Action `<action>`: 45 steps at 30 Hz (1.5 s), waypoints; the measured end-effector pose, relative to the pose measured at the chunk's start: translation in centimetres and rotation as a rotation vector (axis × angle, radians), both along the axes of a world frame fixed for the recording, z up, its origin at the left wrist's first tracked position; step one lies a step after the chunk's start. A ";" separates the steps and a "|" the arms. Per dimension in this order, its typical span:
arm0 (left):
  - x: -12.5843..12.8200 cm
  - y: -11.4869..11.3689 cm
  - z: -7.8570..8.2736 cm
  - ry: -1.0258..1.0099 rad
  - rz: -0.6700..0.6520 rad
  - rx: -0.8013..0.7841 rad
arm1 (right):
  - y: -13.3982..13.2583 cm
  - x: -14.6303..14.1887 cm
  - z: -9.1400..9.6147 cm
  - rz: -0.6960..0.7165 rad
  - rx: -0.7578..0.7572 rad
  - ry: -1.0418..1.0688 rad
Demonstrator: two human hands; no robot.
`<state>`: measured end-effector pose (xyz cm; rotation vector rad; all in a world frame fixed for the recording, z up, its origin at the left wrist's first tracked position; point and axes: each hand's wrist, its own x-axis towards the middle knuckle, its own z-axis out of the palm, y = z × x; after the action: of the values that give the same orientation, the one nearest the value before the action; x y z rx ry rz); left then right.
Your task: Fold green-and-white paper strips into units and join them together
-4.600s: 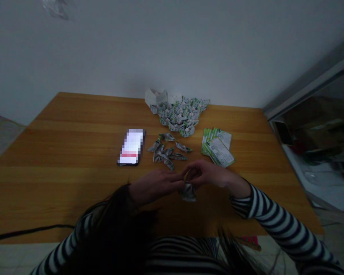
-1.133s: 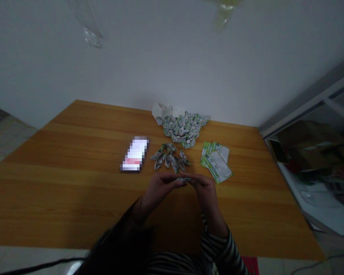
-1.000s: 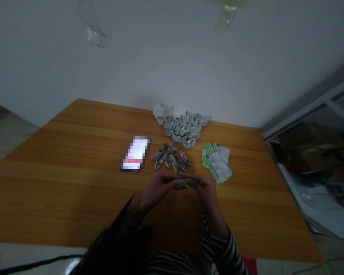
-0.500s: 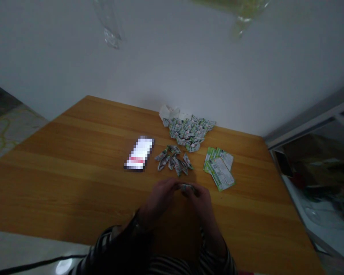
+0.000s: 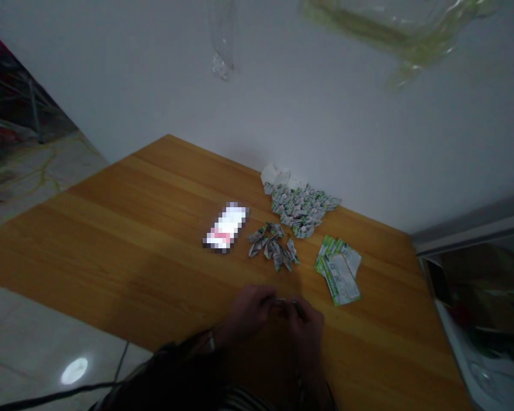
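Close to the table's near side, my left hand (image 5: 249, 311) and my right hand (image 5: 306, 321) meet, both closed on a small piece of folded paper (image 5: 279, 302). Fingers cover most of it. Just beyond lie several loose folded paper pieces (image 5: 274, 249), pointed and printed in grey and green. Behind these sits a larger cluster of interlocked folded paper pieces (image 5: 302, 206), near the wall. Flat green-and-white printed leaflets (image 5: 341, 278) overlap each other to the right of my right hand.
A phone with a lit, blurred screen (image 5: 227, 227) lies left of the loose pieces. Crumpled white paper (image 5: 278, 174) touches the cluster's back. The wooden table (image 5: 111, 228) meets a white wall (image 5: 257, 114). A glass-fronted cabinet (image 5: 475, 285) stands at the right.
The camera view has tilted and shifted, so the table's contents appear farther right and mostly lower. My hands still hold the folded paper, which is now seen more edge-on.
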<state>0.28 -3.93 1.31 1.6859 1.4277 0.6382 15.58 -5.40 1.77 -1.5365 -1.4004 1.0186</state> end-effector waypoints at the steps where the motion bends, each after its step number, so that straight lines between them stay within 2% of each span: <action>1: 0.0 -0.1 -0.1 -0.023 0.019 -0.009 | 0.1 -0.1 0.0 -0.017 -0.020 0.056; 4: -0.3 0.1 0.0 -0.115 -0.041 -0.030 | 0.5 -0.2 -0.1 -0.101 -0.079 0.215; 6: -0.9 0.8 0.4 -0.143 -0.118 0.007 | 0.8 0.2 -0.3 -0.175 -0.091 0.272; 7: -1.4 1.4 0.6 -0.123 -0.110 0.050 | 0.9 0.6 -0.4 -0.212 -0.091 0.283; 11: -3.6 5.0 1.5 0.089 0.163 0.315 | 1.1 2.5 -0.8 -0.354 -0.098 0.272; 13: -4.6 6.8 1.8 0.248 0.211 0.382 | 1.0 3.2 -1.0 -0.394 -0.092 0.253; 15: -5.1 8.1 1.8 0.369 0.190 0.394 | 0.9 3.6 -1.2 -0.404 -0.096 0.238; 19: -5.3 9.1 0.9 0.451 0.117 0.394 | 0.8 3.8 -1.5 -0.384 -0.108 0.267; 26: -5.8 9.4 -1.3 0.388 0.149 0.341 | 1.4 4.5 -2.8 -0.351 -0.131 0.415; 30: -6.1 9.9 -1.5 0.345 0.162 0.343 | 1.9 4.8 -3.3 -0.291 -0.124 0.463; 34: -6.3 10.2 -1.7 0.323 0.188 0.291 | 2.0 5.1 -3.6 -0.282 -0.145 0.383; 38: -6.8 10.1 -2.4 0.260 0.150 0.342 | 1.9 5.5 -4.1 -0.236 -0.158 0.390; 42: -6.8 10.3 -3.1 0.235 0.149 0.392 | 1.9 5.5 -3.8 -0.106 -0.114 0.460; 45: -6.4 10.6 -3.1 0.246 0.193 0.387 | 2.0 5.3 -3.2 -0.094 -0.121 0.479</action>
<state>-6.16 6.70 -1.79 1.9935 1.7404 0.8825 20.89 -3.41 -1.45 -1.3111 -0.9398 1.3262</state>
